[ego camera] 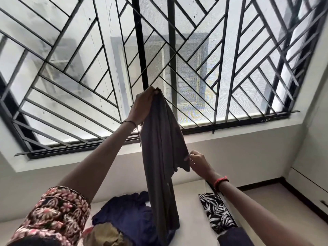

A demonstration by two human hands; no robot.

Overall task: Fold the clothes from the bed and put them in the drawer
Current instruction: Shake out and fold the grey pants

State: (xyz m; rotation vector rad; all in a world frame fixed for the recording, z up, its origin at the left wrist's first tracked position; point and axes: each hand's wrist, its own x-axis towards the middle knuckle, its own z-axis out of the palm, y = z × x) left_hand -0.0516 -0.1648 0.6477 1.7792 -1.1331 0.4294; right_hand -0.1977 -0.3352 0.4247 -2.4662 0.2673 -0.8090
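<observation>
my left hand [143,105] is up by the window, its fingers pinching the top of the long dark grey jersey garment [159,148]. my right hand [198,164] pinches a loose edge lower right. the garment hangs over the white bed [193,219], its tail on the crumpled navy blue garment [127,213]. i think the limp cloth could twist or slip, spoiling the fold.
</observation>
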